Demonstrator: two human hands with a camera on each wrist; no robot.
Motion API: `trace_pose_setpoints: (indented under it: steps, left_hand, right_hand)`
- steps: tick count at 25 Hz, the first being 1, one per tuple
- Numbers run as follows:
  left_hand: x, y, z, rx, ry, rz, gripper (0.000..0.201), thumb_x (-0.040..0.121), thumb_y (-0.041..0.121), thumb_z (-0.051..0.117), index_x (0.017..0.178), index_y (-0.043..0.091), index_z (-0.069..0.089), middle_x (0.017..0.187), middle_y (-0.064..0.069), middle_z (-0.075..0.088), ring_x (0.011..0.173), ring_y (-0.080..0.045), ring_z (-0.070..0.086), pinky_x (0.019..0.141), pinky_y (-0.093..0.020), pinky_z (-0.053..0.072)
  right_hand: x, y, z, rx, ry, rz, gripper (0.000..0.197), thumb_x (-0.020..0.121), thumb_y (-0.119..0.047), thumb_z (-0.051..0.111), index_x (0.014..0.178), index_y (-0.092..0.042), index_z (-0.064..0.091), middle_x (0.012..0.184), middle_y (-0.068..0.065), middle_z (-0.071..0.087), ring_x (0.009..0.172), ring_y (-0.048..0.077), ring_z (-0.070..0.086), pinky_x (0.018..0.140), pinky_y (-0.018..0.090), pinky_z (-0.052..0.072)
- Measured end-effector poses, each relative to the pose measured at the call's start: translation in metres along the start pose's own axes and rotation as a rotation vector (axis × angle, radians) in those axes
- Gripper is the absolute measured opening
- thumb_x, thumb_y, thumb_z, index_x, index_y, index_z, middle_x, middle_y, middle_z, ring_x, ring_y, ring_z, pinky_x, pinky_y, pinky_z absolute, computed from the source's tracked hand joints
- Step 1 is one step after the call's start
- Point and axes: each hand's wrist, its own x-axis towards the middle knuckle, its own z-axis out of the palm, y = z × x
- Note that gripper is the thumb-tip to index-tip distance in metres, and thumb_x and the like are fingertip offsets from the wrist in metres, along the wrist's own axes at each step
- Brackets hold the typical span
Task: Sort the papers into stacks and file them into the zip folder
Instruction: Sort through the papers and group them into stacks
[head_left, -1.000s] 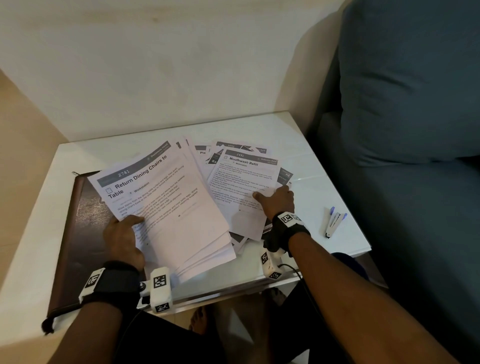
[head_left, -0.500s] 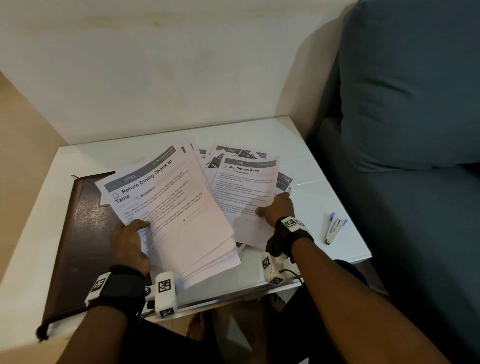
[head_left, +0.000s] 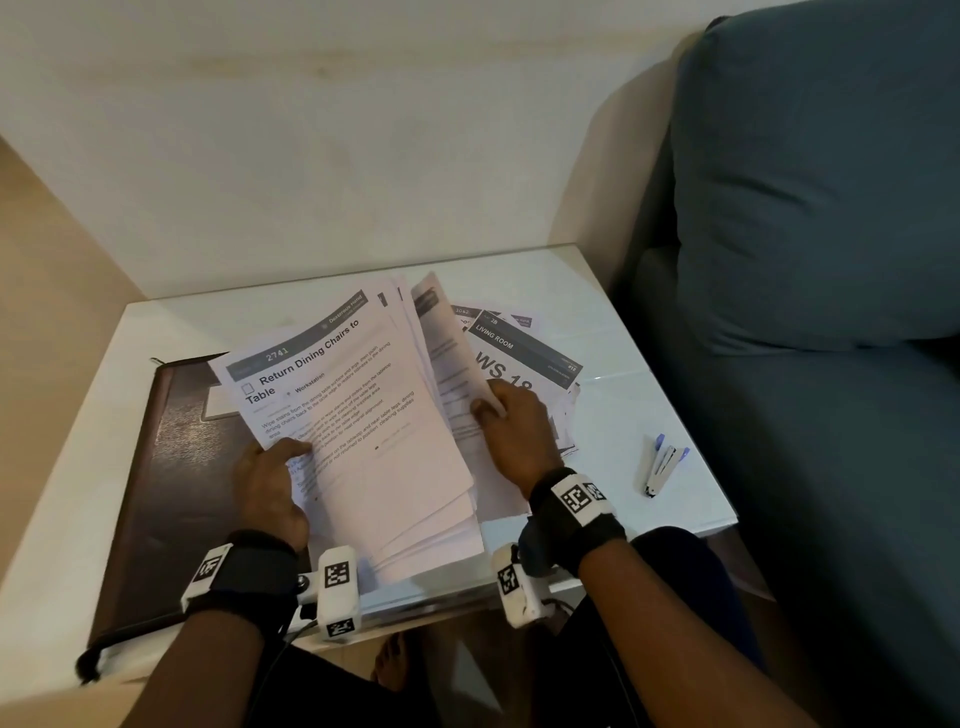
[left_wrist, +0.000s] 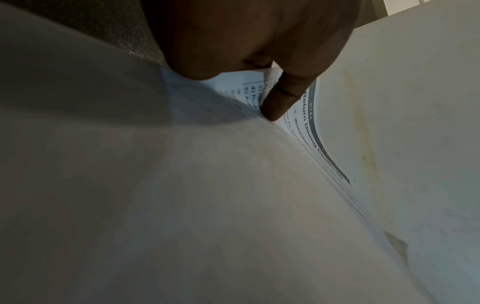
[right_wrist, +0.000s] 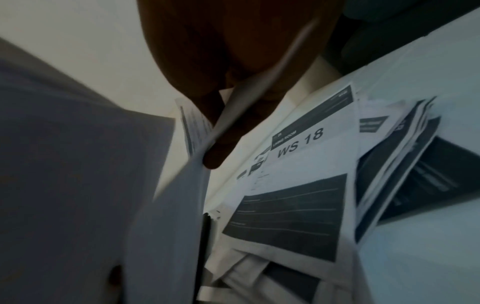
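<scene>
My left hand (head_left: 275, 480) grips a fanned stack of white worksheets (head_left: 358, 415), thumb on the top page headed "Return Dining Chairs to Table" (left_wrist: 311, 127). In the left wrist view the thumb (left_wrist: 283, 96) presses that page. My right hand (head_left: 511, 421) pinches a single sheet (head_left: 447, 358), lifted and tilted edge-up beside the stack; the same sheet (right_wrist: 249, 98) shows between thumb and fingers in the right wrist view. A loose pile of papers topped by the "WS 18" page (head_left: 519, 358) (right_wrist: 301, 142) lies on the table under that hand. The dark brown zip folder (head_left: 171, 478) lies flat at the left, partly under the stack.
A white table (head_left: 649, 322) stands in a corner by a pale wall. A small blue-and-white stapler (head_left: 662, 465) lies near the table's right edge. A blue-grey sofa (head_left: 810, 260) rises on the right. A bare foot (head_left: 392, 662) shows below the front edge.
My right hand has lifted the "Mouthwash Refill" sheet off the loose pile and swung it up toward the held stack, uncovering the "WS 18" page. The left hand keeps its grip.
</scene>
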Motion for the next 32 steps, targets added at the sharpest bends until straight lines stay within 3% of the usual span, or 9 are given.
trace_pose_setpoints:
  steps: [2,5,9,12,14,16,21,26,32]
  left_hand:
    - [0.004,-0.003,-0.002,0.090,-0.002,0.028,0.015,0.097,-0.005,0.056,0.109,0.004,0.059,0.101,-0.006,0.066,0.077,-0.010,0.063,0.062,-0.021,0.055]
    - [0.008,-0.004,-0.005,0.152,0.036,0.071,0.016,0.093,-0.001,0.060,0.102,0.012,0.063,0.106,-0.009,0.067,0.082,-0.018,0.063,0.070,-0.032,0.051]
    - [0.004,-0.004,-0.005,0.146,0.034,0.066,0.026,0.091,0.004,0.062,0.117,0.011,0.064,0.102,-0.002,0.073,0.088,-0.020,0.068,0.076,-0.036,0.053]
    - [0.011,-0.005,-0.011,0.113,0.018,-0.007,0.042,0.076,0.020,0.069,0.114,0.004,0.063,0.102,-0.017,0.070,0.092,-0.032,0.067,0.084,-0.044,0.054]
    - [0.009,-0.005,-0.012,0.090,-0.018,-0.042,0.037,0.069,0.022,0.069,0.102,0.006,0.064,0.092,-0.012,0.068,0.084,-0.031,0.065,0.080,-0.039,0.052]
    - [-0.002,-0.001,-0.008,0.078,-0.034,-0.037,0.018,0.084,0.011,0.062,0.101,0.006,0.063,0.087,-0.005,0.069,0.077,-0.021,0.063,0.070,-0.028,0.053]
    - [0.001,-0.004,-0.015,0.157,-0.012,-0.002,0.015,0.089,0.002,0.056,0.096,0.012,0.063,0.091,-0.003,0.072,0.079,-0.022,0.066,0.071,-0.033,0.049]
    - [-0.014,0.005,-0.005,0.169,-0.044,0.122,0.030,0.086,-0.001,0.058,0.115,0.007,0.060,0.102,-0.009,0.073,0.100,-0.034,0.070,0.073,-0.040,0.055]
    - [-0.032,0.032,0.027,0.124,-0.205,0.477,0.052,0.093,-0.006,0.056,0.139,0.018,0.050,0.130,-0.011,0.064,0.121,-0.027,0.064,0.096,-0.046,0.058]
  right_hand:
    - [-0.003,-0.010,0.011,0.036,-0.090,0.002,0.024,0.092,-0.019,0.056,0.069,-0.013,0.054,0.070,0.008,0.059,0.069,0.027,0.055,0.067,0.042,0.049]
    - [-0.005,-0.018,0.019,0.143,-0.186,0.074,0.023,0.091,-0.023,0.056,0.085,-0.004,0.066,0.086,0.021,0.067,0.081,0.037,0.066,0.078,0.060,0.054]
    - [-0.009,-0.031,0.016,0.250,-0.216,0.083,0.020,0.100,-0.018,0.058,0.098,-0.005,0.073,0.096,0.016,0.073,0.093,0.037,0.068,0.089,0.053,0.055]
    - [-0.012,-0.037,0.018,0.323,-0.222,0.042,0.020,0.100,-0.022,0.060,0.102,-0.005,0.071,0.098,0.015,0.073,0.094,0.034,0.069,0.090,0.053,0.056]
    - [-0.013,-0.036,0.023,0.328,-0.238,0.031,0.022,0.099,-0.022,0.061,0.100,-0.002,0.069,0.098,0.021,0.070,0.087,0.027,0.068,0.087,0.053,0.056]
    - [-0.017,-0.038,0.026,0.343,-0.245,0.061,0.025,0.099,-0.025,0.062,0.095,-0.001,0.068,0.093,0.021,0.070,0.079,0.022,0.064,0.076,0.045,0.056]
    - [-0.023,-0.040,0.024,0.509,-0.336,0.218,0.045,0.092,-0.064,0.060,0.112,-0.027,0.074,0.111,-0.006,0.076,0.107,0.019,0.071,0.100,0.044,0.054]
    - [-0.023,-0.028,0.026,0.354,-0.318,0.072,0.037,0.088,-0.009,0.070,0.125,-0.014,0.068,0.119,0.001,0.074,0.108,0.020,0.071,0.100,0.049,0.054]
    - [-0.014,-0.043,0.000,0.445,-0.074,0.068,0.031,0.083,0.004,0.070,0.104,-0.019,0.073,0.101,-0.001,0.076,0.092,0.014,0.068,0.083,0.034,0.056]
